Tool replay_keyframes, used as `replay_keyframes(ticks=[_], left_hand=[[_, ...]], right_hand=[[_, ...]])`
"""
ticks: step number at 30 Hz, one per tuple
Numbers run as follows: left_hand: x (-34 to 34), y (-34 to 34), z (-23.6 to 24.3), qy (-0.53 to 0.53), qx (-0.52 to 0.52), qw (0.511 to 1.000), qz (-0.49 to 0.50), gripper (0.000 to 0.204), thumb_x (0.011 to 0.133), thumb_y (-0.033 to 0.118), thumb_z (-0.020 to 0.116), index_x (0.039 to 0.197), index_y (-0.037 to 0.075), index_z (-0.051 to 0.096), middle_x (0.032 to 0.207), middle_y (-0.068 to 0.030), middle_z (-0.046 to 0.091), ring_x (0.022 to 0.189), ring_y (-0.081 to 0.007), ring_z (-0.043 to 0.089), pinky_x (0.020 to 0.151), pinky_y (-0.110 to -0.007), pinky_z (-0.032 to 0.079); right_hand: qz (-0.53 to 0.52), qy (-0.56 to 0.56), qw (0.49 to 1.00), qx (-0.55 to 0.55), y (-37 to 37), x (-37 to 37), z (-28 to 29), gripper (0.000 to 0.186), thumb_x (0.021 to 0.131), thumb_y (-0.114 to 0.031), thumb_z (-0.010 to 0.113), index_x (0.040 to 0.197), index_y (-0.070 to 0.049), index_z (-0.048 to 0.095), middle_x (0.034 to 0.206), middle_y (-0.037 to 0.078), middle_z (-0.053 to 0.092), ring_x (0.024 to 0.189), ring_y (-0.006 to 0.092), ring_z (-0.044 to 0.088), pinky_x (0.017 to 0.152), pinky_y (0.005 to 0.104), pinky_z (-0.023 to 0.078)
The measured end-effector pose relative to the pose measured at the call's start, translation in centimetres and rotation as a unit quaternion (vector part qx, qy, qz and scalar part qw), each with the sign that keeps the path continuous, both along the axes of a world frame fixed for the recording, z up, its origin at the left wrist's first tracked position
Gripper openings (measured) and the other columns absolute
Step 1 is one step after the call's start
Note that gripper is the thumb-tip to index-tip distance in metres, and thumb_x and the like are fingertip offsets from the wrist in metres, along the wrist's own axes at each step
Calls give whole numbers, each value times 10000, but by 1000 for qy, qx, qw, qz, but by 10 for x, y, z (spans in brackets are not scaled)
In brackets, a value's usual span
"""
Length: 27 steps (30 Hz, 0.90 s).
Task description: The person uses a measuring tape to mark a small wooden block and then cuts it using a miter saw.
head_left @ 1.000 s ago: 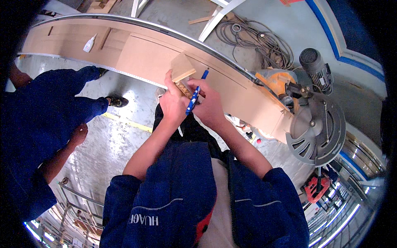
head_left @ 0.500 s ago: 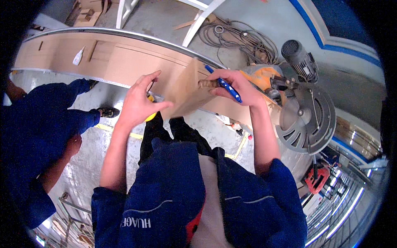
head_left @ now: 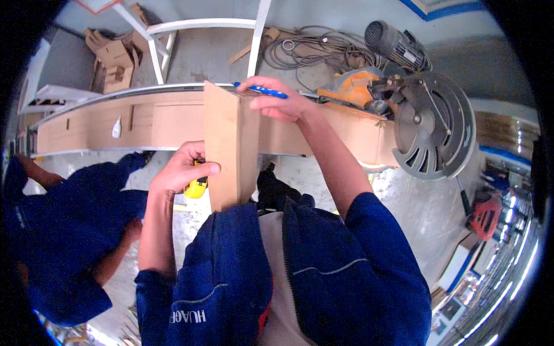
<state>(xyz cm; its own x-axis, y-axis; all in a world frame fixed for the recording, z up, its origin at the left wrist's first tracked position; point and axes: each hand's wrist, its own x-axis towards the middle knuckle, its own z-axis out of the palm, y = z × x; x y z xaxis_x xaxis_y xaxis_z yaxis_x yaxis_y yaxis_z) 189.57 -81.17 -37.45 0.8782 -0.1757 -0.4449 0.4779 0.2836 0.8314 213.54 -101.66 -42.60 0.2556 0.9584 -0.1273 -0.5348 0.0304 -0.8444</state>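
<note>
White bottle (head_left: 116,128), contents not visible, toward left end of bench (head_left: 179,127). Left hand (head_left: 178,172): fingers curled round yellow tape measure (head_left: 196,189), thumb on left edge of wooden board (head_left: 224,144). Board held up, tilted, across bench's near edge; no pen mark made out, can't judge what's left. Right hand (head_left: 280,104) pinches blue pen (head_left: 262,90) by board's top corner. Saw (head_left: 433,127) at bench's right end.
</note>
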Motion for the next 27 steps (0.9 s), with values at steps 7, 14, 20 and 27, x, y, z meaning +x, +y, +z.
replay_keyframes(ticks=[7,14,20,27], left_hand=[[7,-4,19,13,57,998,35,338,836,169,829,1127,22,742,994,-17,754,863,-83,661,803,-256,527],[1,-9,25,43,90,995,14,358,808,175,851,1111,21,740,994,-10,756,878,-86,668,807,-271,528],[3,-11,30,55,87,995,-3,361,795,165,856,1107,24,740,988,-9,756,871,-86,666,810,-271,524],[5,-9,28,45,89,995,-14,376,784,150,854,1121,27,740,996,-18,760,868,-96,677,811,-274,532]], right_hand=[[-168,183,969,15,15,-54,0,264,968,-238,729,1203,-163,634,1125,-25,635,1111,128,595,934,350,498],[-215,225,950,33,5,-73,4,243,904,-238,806,1082,-157,662,1010,-29,648,969,118,608,788,302,486],[-219,217,949,63,-6,-71,5,269,898,-229,810,1098,-148,650,1000,-32,636,950,108,597,765,301,478],[-212,149,963,71,-10,-68,11,338,884,-172,823,1147,-113,619,1045,-2,614,987,123,592,811,307,498]])
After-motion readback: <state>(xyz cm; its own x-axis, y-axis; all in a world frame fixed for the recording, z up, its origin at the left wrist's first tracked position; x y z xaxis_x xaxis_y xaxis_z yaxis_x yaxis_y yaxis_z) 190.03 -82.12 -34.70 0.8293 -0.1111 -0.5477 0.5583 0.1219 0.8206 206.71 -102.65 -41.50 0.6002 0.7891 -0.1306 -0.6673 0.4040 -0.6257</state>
